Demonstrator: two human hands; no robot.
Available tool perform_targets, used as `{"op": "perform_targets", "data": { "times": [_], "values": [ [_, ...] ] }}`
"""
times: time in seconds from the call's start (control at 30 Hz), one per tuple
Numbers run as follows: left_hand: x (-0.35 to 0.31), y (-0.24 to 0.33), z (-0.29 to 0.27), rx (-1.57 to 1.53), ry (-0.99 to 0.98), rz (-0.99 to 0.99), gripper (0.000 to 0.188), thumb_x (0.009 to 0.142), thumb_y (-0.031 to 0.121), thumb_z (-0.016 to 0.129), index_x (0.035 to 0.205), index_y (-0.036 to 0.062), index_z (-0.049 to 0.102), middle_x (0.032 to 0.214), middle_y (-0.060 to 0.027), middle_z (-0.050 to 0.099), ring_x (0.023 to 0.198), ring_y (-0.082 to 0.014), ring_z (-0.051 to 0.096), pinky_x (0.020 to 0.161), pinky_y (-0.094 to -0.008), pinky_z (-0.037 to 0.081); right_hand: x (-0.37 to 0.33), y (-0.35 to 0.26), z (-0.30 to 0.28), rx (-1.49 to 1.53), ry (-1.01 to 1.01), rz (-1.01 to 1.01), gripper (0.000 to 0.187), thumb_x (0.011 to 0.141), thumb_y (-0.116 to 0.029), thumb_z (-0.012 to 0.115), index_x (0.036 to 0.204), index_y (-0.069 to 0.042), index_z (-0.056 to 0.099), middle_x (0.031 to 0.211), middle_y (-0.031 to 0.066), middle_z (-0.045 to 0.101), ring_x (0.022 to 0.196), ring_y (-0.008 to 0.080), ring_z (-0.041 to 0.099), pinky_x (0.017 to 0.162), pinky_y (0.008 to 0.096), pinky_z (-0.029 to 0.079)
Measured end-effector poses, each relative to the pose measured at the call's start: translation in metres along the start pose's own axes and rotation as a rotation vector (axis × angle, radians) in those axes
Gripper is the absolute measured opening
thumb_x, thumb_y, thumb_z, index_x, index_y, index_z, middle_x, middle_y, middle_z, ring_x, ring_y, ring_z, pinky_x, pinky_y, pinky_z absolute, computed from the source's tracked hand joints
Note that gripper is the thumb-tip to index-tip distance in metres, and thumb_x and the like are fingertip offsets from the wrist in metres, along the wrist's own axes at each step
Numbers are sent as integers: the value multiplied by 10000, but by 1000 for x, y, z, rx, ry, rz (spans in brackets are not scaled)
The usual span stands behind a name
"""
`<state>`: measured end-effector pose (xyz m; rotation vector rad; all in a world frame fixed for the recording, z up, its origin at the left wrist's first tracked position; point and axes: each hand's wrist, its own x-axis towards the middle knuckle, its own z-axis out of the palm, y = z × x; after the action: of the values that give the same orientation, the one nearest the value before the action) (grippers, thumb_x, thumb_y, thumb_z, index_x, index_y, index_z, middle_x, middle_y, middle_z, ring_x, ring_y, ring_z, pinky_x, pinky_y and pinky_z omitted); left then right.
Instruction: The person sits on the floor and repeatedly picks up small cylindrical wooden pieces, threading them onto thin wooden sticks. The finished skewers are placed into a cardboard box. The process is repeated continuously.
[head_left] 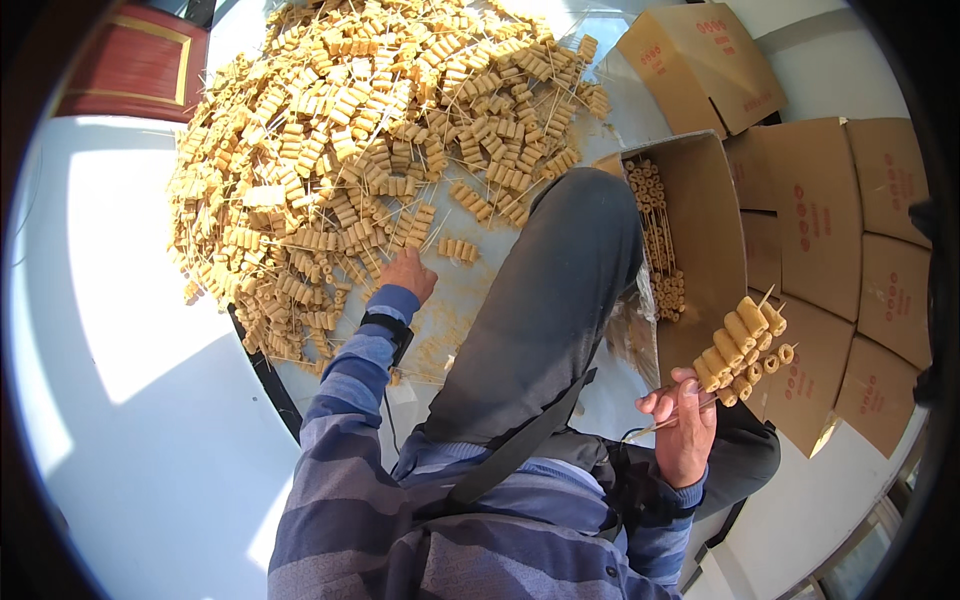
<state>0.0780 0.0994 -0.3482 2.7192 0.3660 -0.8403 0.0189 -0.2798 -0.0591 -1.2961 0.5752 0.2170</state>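
Observation:
My right hand (685,425) is closed round the thin sticks of a small bunch of skewers (740,350), threaded with tan, hollow, rolled pieces. The bunch points up and to the right, over the near end of an open cardboard box (700,200). My left hand (408,275) is at the near edge of a large heap of the same skewers (340,130), its fingers curled in. Just beyond its knuckles lies one skewer (414,226); whether the fingers grip its stick is hidden. Another skewer (458,250) lies apart on the table, right of that hand.
Rows of skewers (655,240) are packed along the left side of the open box. Closed cardboard boxes (815,220) with red print stand at the right, another carton (705,60) behind. My raised knee (580,240) is between the table (450,300) and the open box.

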Motion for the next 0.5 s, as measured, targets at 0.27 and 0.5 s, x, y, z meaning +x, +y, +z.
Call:
{"op": "perform_targets", "data": {
  "times": [0.27,0.5],
  "values": [
    [-111,56,-204,290,386,770,425,758,203,654,1141,43,560,975,-126,542,979,-306,545,914,-442,396,9,-54,66,-290,-261,40,313,1039,-264,587,1150,23,643,689,38,581,601,108,543,638,296,536],
    [-192,136,-281,582,464,1132,367,797,239,673,1101,58,577,998,-56,536,1004,-211,530,937,-380,390,31,-74,97,-553,-546,-192,426,1075,-327,516,1269,28,651,1144,62,685,1075,148,621,931,299,519]
  ]
}}
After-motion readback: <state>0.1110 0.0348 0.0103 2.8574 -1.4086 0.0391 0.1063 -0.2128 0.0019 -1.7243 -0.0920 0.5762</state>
